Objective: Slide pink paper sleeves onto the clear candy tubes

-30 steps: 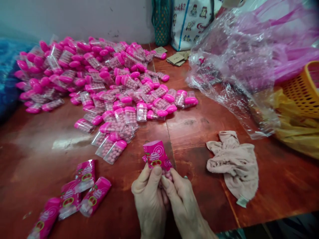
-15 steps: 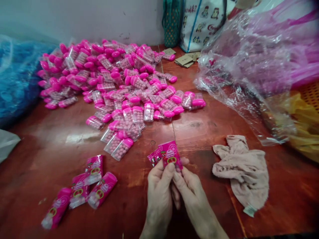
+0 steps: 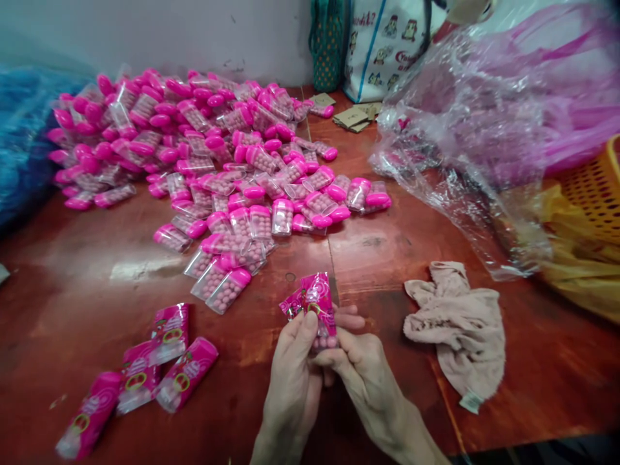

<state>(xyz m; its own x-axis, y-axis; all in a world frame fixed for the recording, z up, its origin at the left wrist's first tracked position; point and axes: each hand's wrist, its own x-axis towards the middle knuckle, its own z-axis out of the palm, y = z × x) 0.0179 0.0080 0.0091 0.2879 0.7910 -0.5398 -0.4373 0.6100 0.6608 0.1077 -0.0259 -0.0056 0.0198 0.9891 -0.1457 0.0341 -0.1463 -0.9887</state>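
Observation:
Near the front centre, a pink printed wrapper (image 3: 320, 297) surrounds the upper part of a clear pack of pink balls (image 3: 325, 341). My left hand (image 3: 294, 361) is closed on it, thumb on its front, with another piece of pink wrapper (image 3: 292, 303) poking out beside it. My right hand (image 3: 363, 368) pinches the lower end of the pack, its thumb along the bottom and some fingers extended behind. Several wrapped packs (image 3: 187, 374) lie at the front left. Behind them is a large heap of unwrapped pink-capped packs (image 3: 261, 223).
A beige cloth (image 3: 467, 329) lies on the red-brown table (image 3: 387, 258) to the right. Clear and pink plastic bags (image 3: 489, 123) and a yellow basket (image 3: 593, 194) are at the right. Blue plastic (image 3: 24, 142) sits far left; cardboard pieces (image 3: 352, 117) and a printed bag (image 3: 382, 48) stand behind.
The view has shifted slightly to the right. My right hand has turned, its thumb now at the bottom of the pack, and the pink balls at that end show more.

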